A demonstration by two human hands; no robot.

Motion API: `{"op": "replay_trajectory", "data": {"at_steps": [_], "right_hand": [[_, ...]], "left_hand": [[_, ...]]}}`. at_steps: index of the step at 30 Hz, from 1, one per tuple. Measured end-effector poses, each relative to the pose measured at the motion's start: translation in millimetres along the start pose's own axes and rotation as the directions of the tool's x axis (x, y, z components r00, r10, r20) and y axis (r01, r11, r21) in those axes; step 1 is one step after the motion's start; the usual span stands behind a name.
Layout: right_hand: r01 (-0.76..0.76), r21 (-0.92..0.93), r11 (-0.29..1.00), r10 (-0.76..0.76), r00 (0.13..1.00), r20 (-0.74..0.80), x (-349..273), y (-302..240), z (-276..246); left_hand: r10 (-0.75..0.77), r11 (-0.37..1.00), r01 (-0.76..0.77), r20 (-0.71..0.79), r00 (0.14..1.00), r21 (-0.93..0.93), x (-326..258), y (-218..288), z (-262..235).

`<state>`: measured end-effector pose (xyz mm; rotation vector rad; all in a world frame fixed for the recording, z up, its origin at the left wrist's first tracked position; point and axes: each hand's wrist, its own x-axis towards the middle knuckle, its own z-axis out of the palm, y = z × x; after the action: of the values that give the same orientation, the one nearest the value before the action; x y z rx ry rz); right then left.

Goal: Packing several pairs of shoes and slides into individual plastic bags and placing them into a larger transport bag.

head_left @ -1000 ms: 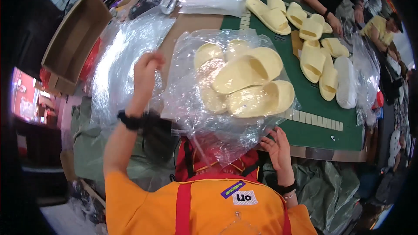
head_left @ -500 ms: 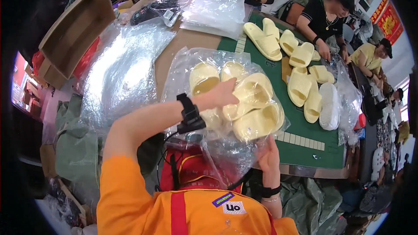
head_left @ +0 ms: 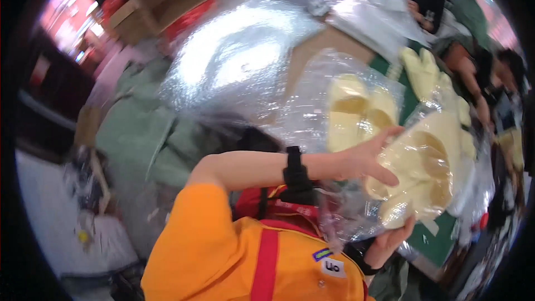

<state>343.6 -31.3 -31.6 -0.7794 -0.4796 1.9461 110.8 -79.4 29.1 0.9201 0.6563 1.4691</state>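
1. Held pair: pale yellow slippers (head_left: 426, 170), in clear plastic (head_left: 351, 212), tilted, right of center over the table edge.
2. Left hand (head_left: 362, 159): thumb and fingers parted against the bag's near side; can't tell if it's pinching. Right hand (head_left: 393, 239) grips the lower edge, thumb on top, fingers partly hidden.
3. Status, my read: held pair bagged, closure not visible. Second pair (head_left: 348, 111) on the table also under plastic. Loose slippers (head_left: 422, 69) on the green mat look unbagged; blurry.
4. Writing: bold dark lettering on the white patch (head_left: 334, 268) of the orange shirt (head_left: 223, 245). I can read none on the slippers.
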Motion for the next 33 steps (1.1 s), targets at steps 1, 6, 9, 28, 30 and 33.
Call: {"op": "replay_trajectory", "data": {"at_steps": [1, 6, 9, 28, 30, 33], "right_hand": [[-0.055, -0.02, 0.998, 0.056, 0.998, 0.029, -3, 5, 15], [-0.107, -0.171, 0.98, 0.145, 0.962, 0.233, -7, 50, 55], [0.041, -0.374, 0.927, 0.115, 0.916, 0.385, -17, 85, 88], [-0.236, -0.755, 0.612, 0.757, 0.45, 0.473, -78, 257, 156], [-0.336, -0.687, 0.644, 0.75, 0.456, 0.479, -85, 264, 167], [-0.252, -0.708, 0.66, 0.728, 0.445, 0.521, -82, 276, 169]], "left_hand": [[0.015, 1.0, -0.014, -0.073, 0.997, 0.012, -15, 1, -5], [0.09, 0.879, -0.209, -0.282, 0.955, -0.429, -101, 9, -11], [0.125, 0.844, -0.363, -0.512, 0.85, -0.396, -146, 2, -19], [0.246, 0.71, -0.672, -0.82, 0.517, -0.211, -325, -17, -76], [0.216, 0.554, -0.729, -0.776, 0.593, -0.403, -340, -27, -78], [0.157, 0.7, -0.624, -0.778, 0.609, -0.348, -344, -19, -70]]}}
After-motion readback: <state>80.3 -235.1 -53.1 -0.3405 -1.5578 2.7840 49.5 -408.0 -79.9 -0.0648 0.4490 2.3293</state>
